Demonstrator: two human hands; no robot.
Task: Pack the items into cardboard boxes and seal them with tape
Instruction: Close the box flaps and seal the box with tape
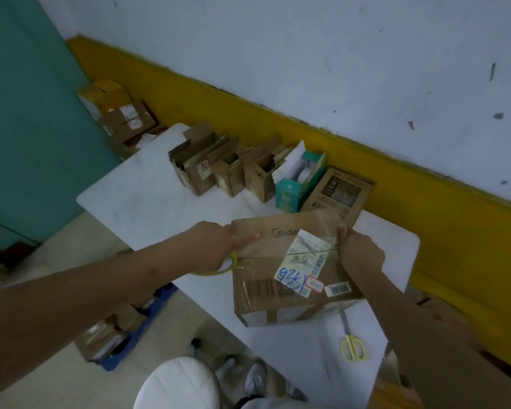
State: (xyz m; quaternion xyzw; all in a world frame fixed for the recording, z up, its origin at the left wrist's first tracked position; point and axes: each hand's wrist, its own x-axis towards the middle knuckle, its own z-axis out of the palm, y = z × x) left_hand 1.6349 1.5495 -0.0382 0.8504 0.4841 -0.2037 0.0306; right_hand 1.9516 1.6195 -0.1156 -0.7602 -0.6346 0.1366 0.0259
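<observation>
A brown cardboard box (281,278) with shipping labels and blue handwriting lies closed on the white table (148,196). My left hand (216,246) holds a yellow-rimmed tape roll (219,268) at the box's left edge, with fingers stretched onto the top flap. Clear tape seems to run across the seam between the flaps. My right hand (359,252) pinches the box's right edge at the seam.
Several small open cardboard boxes (219,169), a teal carton (298,184) and a printed brown box (337,190) line the table's far edge. Yellow scissors (351,343) lie near the front right. A white stool (177,385) stands below. More boxes are stacked on the floor at left.
</observation>
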